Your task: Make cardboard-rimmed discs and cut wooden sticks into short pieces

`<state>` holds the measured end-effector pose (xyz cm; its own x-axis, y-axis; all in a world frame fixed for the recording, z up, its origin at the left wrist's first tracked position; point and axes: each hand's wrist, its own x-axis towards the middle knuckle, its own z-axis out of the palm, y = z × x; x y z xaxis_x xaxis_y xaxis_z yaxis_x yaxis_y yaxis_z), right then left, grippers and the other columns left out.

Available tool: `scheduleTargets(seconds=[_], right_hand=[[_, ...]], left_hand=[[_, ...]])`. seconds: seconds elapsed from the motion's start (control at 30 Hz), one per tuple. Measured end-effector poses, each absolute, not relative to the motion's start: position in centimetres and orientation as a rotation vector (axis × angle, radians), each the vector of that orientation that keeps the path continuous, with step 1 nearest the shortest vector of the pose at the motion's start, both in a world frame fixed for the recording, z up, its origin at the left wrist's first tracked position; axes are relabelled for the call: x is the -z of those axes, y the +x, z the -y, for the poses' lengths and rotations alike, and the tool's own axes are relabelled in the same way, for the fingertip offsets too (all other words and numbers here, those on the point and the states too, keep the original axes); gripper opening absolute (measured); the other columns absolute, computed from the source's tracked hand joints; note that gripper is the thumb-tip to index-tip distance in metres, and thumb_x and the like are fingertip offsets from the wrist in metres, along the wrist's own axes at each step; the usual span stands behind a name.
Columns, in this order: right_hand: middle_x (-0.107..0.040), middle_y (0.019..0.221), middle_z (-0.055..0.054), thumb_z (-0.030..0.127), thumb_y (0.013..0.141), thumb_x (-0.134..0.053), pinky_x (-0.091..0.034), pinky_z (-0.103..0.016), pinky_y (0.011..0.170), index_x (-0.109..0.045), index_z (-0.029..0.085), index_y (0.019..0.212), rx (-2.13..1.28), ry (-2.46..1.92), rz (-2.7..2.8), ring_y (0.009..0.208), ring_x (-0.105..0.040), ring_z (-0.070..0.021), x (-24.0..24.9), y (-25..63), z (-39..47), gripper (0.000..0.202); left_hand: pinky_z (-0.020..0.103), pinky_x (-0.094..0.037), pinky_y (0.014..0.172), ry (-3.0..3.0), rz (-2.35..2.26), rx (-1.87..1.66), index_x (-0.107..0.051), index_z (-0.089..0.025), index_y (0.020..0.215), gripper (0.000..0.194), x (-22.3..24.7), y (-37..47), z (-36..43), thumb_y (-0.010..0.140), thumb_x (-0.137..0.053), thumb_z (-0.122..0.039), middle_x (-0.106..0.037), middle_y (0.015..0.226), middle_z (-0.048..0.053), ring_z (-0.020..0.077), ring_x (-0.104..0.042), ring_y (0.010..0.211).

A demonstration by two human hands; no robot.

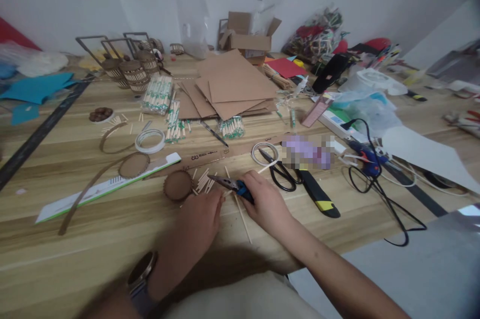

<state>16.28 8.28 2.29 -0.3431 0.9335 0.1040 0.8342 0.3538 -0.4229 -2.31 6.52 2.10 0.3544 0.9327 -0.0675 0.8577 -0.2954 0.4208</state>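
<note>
My right hand [264, 204] grips blue-handled pliers [230, 185], their jaws pointing left over the wooden floor. My left hand [200, 221], a watch on its wrist, rests just left of the pliers with fingertips on a thin wooden stick [243, 220]; whether it pinches the stick is unclear. Several short cut sticks [202, 180] lie scattered ahead of the fingers. A round scalloped cardboard disc [177, 185] sits just beyond my left hand, and a second disc [134, 165] lies farther left.
Black scissors [279, 171], a black-and-yellow utility knife [318, 194] and a blue glue gun [369, 159] with black cord lie to the right. A white-green ruler [108, 186], tape rolls, stick bundles [157, 94], cardboard sheets [232, 84] and small stick baskets [133, 71] lie beyond.
</note>
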Motion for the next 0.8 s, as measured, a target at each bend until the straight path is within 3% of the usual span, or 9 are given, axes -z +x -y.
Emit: scheduleTargets(seconds=[0.1,0.23,0.33,0.43,0.6,0.73,0.8], right_hand=[[-0.063,0.093,-0.008,0.02,0.086,-0.062,-0.044,-0.032,0.07,-0.058,0.02,0.089,-0.387,-1.669,2.251,0.084,-0.061,-0.0251,-2.1,15.8,-8.0,0.005],[-0.063,0.093,-0.01,0.029,0.09,-0.061,-0.041,-0.033,0.07,-0.058,0.02,0.09,-0.39,-1.775,2.188,0.084,-0.06,-0.0261,-2.0,15.0,-8.0,0.009],[-0.062,0.095,-0.012,0.024,0.088,-0.062,-0.041,-0.034,0.071,-0.059,0.02,0.092,-0.377,-1.826,2.169,0.084,-0.059,-0.0273,-1.7,14.5,-8.3,0.007],[-0.06,0.092,-0.009,0.017,0.084,-0.063,-0.04,-0.032,0.071,-0.058,0.02,0.087,-0.482,-1.738,2.151,0.084,-0.057,-0.0249,-1.9,15.0,-8.8,0.007],[-0.052,0.074,0.001,0.027,0.088,-0.061,-0.038,-0.026,0.067,-0.052,0.02,0.074,-1.03,-1.271,2.12,0.072,-0.051,-0.016,-3.2,17.3,-9.7,0.019],[-0.051,0.073,0.002,0.04,0.089,-0.06,-0.038,-0.026,0.066,-0.054,0.019,0.079,-1.291,-1.112,2.028,0.069,-0.048,-0.014,-4.0,18.5,-10.0,0.024],[-0.053,0.074,0.002,0.042,0.088,-0.06,-0.039,-0.025,0.065,-0.055,0.019,0.081,-1.327,-1.093,1.989,0.069,-0.049,-0.0137,-4.2,18.8,-10.0,0.024]], left_hand=[[0.04,-0.044,0.077,2.348,-1.601,-0.169,-0.066,-0.018,0.098,0.032,-1.9,-2.1,-6.7,0.097,-0.034,-0.014,-0.075,0.089,0.012,0.0289,-0.069,0.083],[0.045,-0.04,0.083,2.314,-1.596,-0.214,-0.067,-0.018,0.1,0.032,-1.7,-1.4,-6.8,0.097,-0.036,-0.015,-0.074,0.085,0.013,0.0308,-0.068,0.082],[0.048,-0.038,0.083,2.176,-1.638,-0.363,-0.068,-0.015,0.094,0.032,-1.6,-1.1,-7.1,0.095,-0.036,-0.015,-0.072,0.077,0.015,0.0325,-0.066,0.074],[0.043,-0.038,0.081,2.116,-1.591,-0.394,-0.069,-0.015,0.089,0.03,-2.1,-1.7,-7.5,0.093,-0.04,-0.016,-0.07,0.072,0.013,0.0286,-0.063,0.07],[0.027,-0.037,0.061,1.768,-1.16,-0.466,-0.067,-0.021,0.081,0.026,-3.5,-3.9,-7.8,0.095,-0.048,-0.033,-0.063,0.067,0.0,0.0177,-0.054,0.063],[0.024,-0.029,0.052,1.275,-0.878,-0.571,-0.059,-0.021,0.078,0.035,-3.5,-4.4,-7.7,0.092,-0.05,-0.052,-0.043,0.054,-0.007,0.0116,-0.035,0.05],[0.024,-0.028,0.051,1.123,-0.883,-0.663,-0.055,-0.021,0.074,0.037,-3.3,-4.2,-7.9,0.088,-0.055,-0.055,-0.04,0.053,-0.008,0.0105,-0.033,0.05]])
